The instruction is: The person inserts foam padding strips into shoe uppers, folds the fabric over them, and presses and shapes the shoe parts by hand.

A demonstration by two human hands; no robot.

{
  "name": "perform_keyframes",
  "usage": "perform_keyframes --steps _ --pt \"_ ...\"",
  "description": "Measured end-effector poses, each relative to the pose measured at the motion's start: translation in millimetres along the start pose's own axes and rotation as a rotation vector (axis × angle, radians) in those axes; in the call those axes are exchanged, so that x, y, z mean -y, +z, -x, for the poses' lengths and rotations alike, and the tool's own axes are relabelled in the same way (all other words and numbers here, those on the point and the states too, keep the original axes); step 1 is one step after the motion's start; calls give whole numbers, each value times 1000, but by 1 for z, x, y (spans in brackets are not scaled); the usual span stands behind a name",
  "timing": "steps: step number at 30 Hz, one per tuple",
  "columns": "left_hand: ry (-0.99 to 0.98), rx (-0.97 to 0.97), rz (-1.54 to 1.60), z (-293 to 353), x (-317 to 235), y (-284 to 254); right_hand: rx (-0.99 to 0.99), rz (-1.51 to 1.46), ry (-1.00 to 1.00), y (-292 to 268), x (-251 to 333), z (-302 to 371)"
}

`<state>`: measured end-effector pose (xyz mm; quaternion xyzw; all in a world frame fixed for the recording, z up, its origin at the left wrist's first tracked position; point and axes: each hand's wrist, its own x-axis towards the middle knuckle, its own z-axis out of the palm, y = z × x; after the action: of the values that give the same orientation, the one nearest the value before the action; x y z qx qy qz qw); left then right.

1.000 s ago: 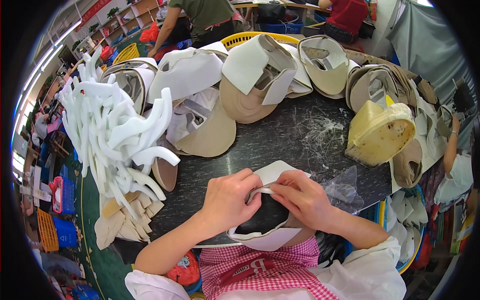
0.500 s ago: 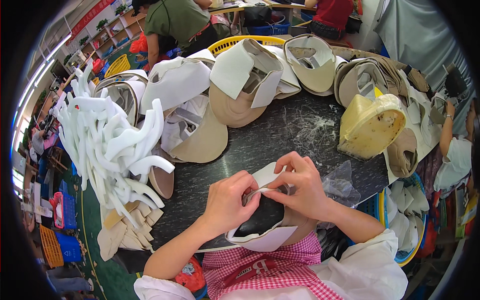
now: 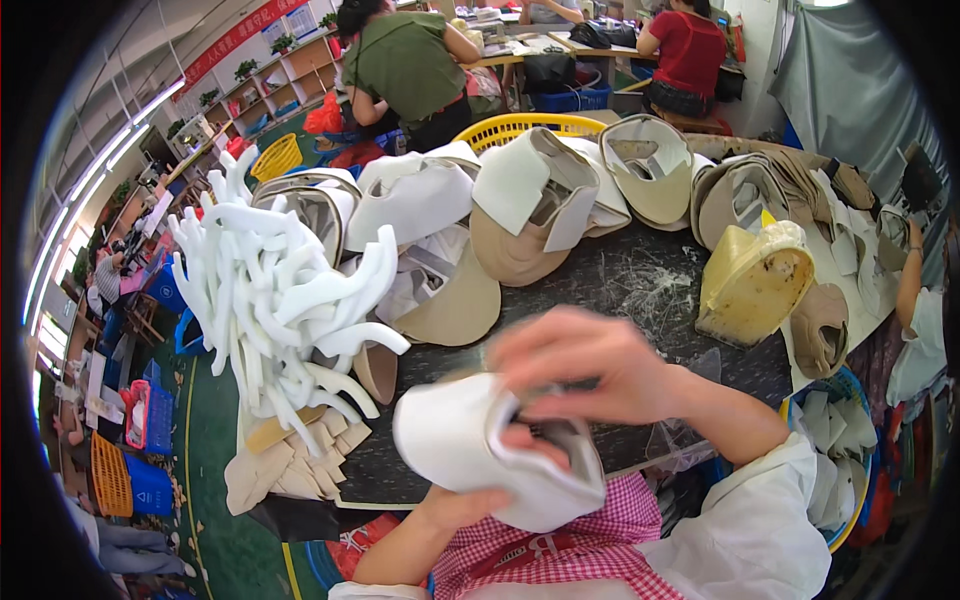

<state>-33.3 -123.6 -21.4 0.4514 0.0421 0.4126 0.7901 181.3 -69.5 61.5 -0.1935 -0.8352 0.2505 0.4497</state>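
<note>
A smooth white, curved, hollow cap piece (image 3: 450, 427) is held tilted at the near edge of the dark tabletop (image 3: 562, 285), clamped in the left hand (image 3: 462, 507), though whether the blurred right hand (image 3: 600, 370) grips it I cannot tell.

A single wide fisheye view, worn on the left side of the head, looks down and forward over the black tabletop (image 3: 625, 270). It faces the left hand (image 3: 460, 507) and right hand (image 3: 610, 365) from close above, spanning strip lights (image 3: 157, 103) leftward to a grey curtain (image 3: 850, 80) rightward.
</note>
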Motion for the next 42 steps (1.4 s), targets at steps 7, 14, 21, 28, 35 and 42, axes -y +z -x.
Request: perform_keyframes --steps 7,14,21,28,35,42 --pt "64 -146 187 -39 13 29 -120 704 -6 45 25 66" --pt "6 -300 -177 -60 22 13 -360 -211 518 41 19 71" --pt "-58 -425 7 -50 21 8 -792 -793 662 6 -14 61" --pt "5 -292 225 -48 16 2 -619 281 322 2 -9 33" --pt "24 -371 96 -43 2 2 -461 112 363 -1 -6 -7" --pt "87 -138 191 -33 6 -10 -429 457 310 28 -44 -22"
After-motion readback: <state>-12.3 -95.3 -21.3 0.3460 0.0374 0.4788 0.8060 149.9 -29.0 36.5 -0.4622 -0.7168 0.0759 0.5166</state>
